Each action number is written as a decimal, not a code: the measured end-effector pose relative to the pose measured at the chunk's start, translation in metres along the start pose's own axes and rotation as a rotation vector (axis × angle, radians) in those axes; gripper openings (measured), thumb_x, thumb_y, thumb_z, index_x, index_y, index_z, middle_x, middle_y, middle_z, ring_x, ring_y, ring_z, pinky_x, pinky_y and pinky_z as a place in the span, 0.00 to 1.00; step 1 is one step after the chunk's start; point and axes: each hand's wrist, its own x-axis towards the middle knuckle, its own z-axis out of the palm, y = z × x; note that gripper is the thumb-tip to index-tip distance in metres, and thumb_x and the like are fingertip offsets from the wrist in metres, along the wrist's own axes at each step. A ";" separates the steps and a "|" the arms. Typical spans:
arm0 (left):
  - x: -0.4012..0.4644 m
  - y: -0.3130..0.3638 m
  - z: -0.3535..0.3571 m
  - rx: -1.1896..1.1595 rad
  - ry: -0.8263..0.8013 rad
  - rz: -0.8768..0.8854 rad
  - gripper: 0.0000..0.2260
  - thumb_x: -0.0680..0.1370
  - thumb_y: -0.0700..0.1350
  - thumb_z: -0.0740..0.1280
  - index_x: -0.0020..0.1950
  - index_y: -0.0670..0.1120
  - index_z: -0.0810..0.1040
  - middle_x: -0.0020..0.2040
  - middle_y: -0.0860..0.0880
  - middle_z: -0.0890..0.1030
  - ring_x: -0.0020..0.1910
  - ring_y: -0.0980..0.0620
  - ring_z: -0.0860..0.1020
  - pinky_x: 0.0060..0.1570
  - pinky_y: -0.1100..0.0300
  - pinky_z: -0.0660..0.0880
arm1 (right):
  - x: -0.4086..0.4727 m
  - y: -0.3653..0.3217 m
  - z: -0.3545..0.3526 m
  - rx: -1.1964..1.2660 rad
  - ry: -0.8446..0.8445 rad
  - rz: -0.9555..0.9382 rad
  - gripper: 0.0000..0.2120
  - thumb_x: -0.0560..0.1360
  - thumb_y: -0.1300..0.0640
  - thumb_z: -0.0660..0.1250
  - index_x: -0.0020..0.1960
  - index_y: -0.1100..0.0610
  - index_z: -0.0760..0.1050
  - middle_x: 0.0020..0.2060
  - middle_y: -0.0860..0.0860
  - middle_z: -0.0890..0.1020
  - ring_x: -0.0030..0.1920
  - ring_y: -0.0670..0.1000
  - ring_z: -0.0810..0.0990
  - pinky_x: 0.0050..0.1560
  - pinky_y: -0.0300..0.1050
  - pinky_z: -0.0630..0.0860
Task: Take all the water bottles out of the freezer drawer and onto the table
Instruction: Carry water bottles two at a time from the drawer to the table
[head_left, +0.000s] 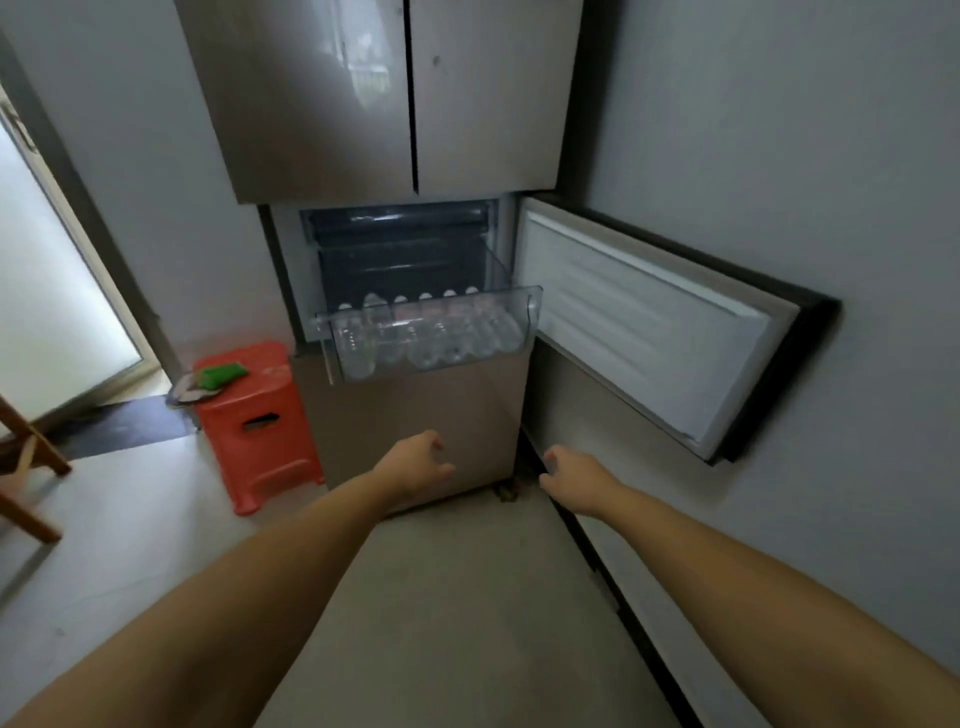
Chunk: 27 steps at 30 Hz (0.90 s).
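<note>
A clear plastic freezer drawer (534, 306) is pulled out from the fridge's middle compartment. Several clear water bottles (431, 332) with white caps lie side by side in it. The freezer door (644, 322) is swung open to the right. My left hand (415, 467) reaches forward below the drawer, fingers loosely curled, holding nothing. My right hand (571, 478) is stretched out beside it, also empty, fingers relaxed. Both hands are well below the drawer and apart from it.
A red plastic stool (254, 415) with a green item (223, 375) on it stands left of the fridge. Wooden furniture legs (31, 467) show at the far left. A wall runs along the right; the upper fridge doors (395, 93) are closed.
</note>
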 end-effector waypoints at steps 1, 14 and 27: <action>0.018 0.005 -0.009 -0.015 0.028 -0.003 0.21 0.76 0.50 0.67 0.66 0.43 0.71 0.62 0.43 0.77 0.60 0.45 0.75 0.57 0.59 0.71 | 0.020 -0.003 -0.016 0.000 0.015 -0.025 0.21 0.79 0.52 0.60 0.68 0.60 0.66 0.64 0.59 0.74 0.61 0.58 0.74 0.50 0.42 0.68; 0.180 0.055 -0.087 -0.162 0.182 0.070 0.15 0.77 0.45 0.65 0.62 0.44 0.74 0.53 0.43 0.81 0.47 0.50 0.78 0.49 0.59 0.74 | 0.209 -0.049 -0.126 0.132 0.117 -0.183 0.16 0.77 0.52 0.61 0.63 0.57 0.71 0.59 0.57 0.78 0.51 0.54 0.76 0.47 0.42 0.68; 0.395 0.056 -0.176 -0.147 0.087 0.132 0.15 0.76 0.46 0.66 0.62 0.45 0.74 0.57 0.45 0.79 0.51 0.50 0.77 0.51 0.58 0.74 | 0.392 -0.093 -0.207 0.154 0.231 -0.070 0.15 0.78 0.55 0.62 0.64 0.59 0.72 0.58 0.58 0.79 0.50 0.54 0.76 0.50 0.43 0.69</action>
